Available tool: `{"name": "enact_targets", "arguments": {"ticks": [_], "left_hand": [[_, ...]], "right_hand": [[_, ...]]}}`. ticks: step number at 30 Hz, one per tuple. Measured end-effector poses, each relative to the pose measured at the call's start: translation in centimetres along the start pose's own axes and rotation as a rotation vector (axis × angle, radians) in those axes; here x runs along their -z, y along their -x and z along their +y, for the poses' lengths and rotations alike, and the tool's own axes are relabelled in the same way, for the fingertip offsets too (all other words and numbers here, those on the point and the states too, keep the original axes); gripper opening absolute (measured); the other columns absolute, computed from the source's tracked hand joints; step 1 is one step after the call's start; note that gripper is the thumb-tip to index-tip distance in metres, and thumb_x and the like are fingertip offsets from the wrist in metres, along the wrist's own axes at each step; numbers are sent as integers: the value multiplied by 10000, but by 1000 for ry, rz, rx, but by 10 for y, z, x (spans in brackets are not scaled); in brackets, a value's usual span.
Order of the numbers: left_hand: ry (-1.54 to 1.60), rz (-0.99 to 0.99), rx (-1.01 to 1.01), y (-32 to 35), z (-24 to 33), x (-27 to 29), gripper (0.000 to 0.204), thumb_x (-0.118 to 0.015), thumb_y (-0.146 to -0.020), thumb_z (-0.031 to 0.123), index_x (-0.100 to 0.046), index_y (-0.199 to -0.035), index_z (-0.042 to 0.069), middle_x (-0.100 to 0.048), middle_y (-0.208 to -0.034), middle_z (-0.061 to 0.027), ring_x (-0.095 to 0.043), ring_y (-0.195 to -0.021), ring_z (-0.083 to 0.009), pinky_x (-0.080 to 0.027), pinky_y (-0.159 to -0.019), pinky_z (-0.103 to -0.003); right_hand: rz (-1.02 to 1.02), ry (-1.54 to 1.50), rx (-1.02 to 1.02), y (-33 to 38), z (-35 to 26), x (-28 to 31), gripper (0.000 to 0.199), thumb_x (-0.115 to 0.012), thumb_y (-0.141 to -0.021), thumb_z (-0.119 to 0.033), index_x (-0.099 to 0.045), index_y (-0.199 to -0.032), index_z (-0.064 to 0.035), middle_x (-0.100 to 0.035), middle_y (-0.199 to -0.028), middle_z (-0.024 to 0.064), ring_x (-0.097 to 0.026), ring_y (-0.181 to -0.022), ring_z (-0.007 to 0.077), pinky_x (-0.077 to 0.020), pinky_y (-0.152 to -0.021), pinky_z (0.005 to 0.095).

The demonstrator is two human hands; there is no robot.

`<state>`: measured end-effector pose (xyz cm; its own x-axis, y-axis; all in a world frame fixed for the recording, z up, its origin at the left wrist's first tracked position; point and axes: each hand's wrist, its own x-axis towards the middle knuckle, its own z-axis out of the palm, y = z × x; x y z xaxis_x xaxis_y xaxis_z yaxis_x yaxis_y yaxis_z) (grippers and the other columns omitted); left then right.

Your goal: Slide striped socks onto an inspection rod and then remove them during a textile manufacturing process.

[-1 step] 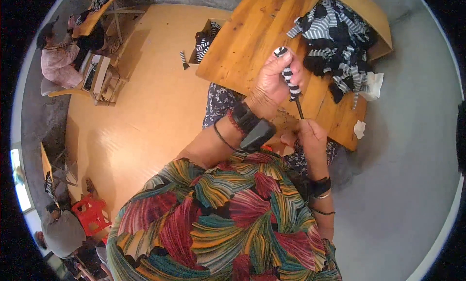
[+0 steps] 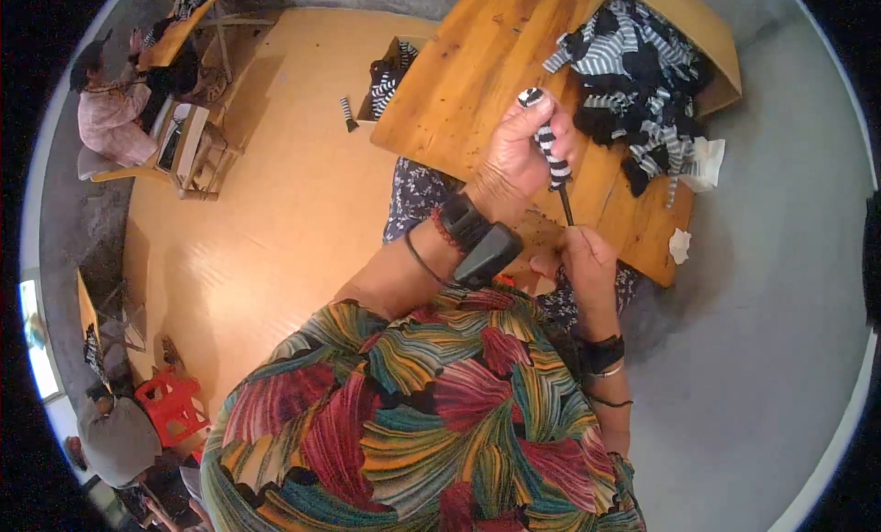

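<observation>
The left hand (image 2: 523,151) has its grip closed around a striped sock (image 2: 549,146), above the worktop (image 2: 477,82). The right hand (image 2: 583,257) pinches its black end below. Pulling too hard, the sock could slip out toward the sock pile (image 2: 633,73).

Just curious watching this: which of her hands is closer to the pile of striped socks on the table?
Left. The left hand, gripping a striped sock, is raised just beside the sock pile. The right hand is lower, near the table edge, holding the sock's dark end.
</observation>
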<state>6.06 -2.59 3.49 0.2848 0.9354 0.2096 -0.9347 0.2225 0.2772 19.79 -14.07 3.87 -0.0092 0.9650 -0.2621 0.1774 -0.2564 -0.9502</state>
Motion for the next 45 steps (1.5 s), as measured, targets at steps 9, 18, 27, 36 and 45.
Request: {"name": "enact_targets", "arguments": {"ticks": [9,18,27,36,45], "left_hand": [[238,155,46,-6,-2,-4,160,-596,-785,252,-527,-838,117,-459,-680,-13,-397,-554,-152,-353,-534,-319],[136,405,-61,-14,-5,-12,157,-576,-810,224,-487,-771,100,-496,-669,-35,-446,-552,-163,-412,-552,-345],[-78,274,-116,-10,-7,-24,159,-572,-820,227,-481,-853,101,-489,-654,-13,-383,-460,-100,-344,-453,-259],[-6,156,-51,3,-14,-15,148,-488,-874,255,-485,-853,109,-409,-567,23,-319,-423,-74,-292,-424,-232],[-84,249,-84,9,-14,-6,169,-456,-887,270,-478,-913,104,-405,-552,24,-334,-414,-92,-319,-424,-262]], "right_hand": [[17,-77,-20,-2,-1,-3,246,-476,-881,-210,-496,-688,-58,-403,-563,-53,-362,-492,35,-299,-436,193],[37,-135,48,-13,19,-9,254,-475,-887,-236,-503,-710,-55,-390,-558,-60,-353,-474,30,-275,-410,190],[37,-213,-29,-17,0,-16,231,-473,-885,-239,-496,-715,-85,-389,-557,-74,-326,-466,14,-240,-405,175],[32,-238,27,-23,-17,-28,257,-461,-891,-259,-491,-696,-95,-350,-551,-82,-287,-464,20,-214,-409,193],[51,-1,114,-45,-6,-27,260,-476,-877,-217,-487,-674,-54,-338,-566,-71,-296,-520,27,-235,-443,201]]}}
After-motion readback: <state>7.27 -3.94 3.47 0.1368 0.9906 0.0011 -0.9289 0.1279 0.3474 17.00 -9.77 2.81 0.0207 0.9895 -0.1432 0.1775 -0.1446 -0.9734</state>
